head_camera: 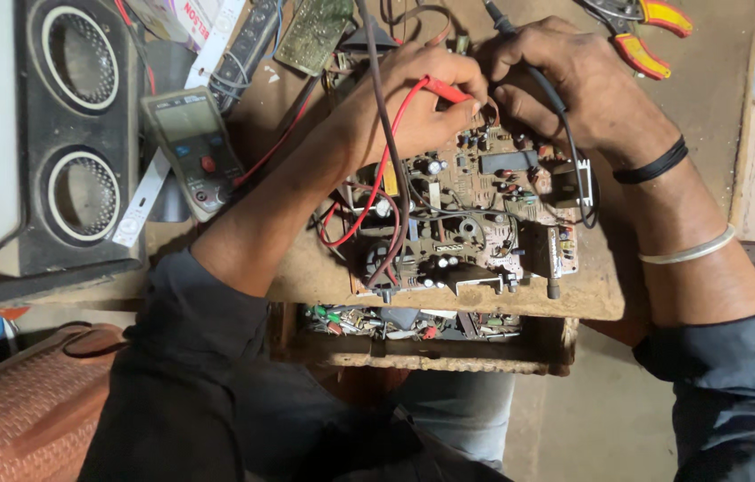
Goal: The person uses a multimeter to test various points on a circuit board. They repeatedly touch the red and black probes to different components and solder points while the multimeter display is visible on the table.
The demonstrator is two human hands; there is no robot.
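Basically everything sits around the circuit board [475, 219], a brown board packed with components, lying flat on the worn wooden bench [717, 98]. Left hand [408, 112] is closed in a pinch on the red probe [444, 89], tip pressed down at the board's far edge; the red lead [377, 183] loops back across the board's left side. Right hand [574, 85] is curled around the black probe [520, 58], just beside the left hand, also at the board's far edge; its black lead [574, 156] runs down over the board's right part. Right wrist carries a black band [654, 165] and a pale bangle [688, 250], right of the board.

Left of the board, well apart: a grey multimeter [194, 152] lying face up, and beyond it a black speaker box [78, 134] with two round cones. Beyond the board's far right corner, red-handled pliers [650, 36] on the bench. Beyond its far left corner, a small green board [310, 36]. Below the board's near edge, an open tray [413, 326] of small loose parts. Far lower left of the board, a brown woven bag [25, 402].
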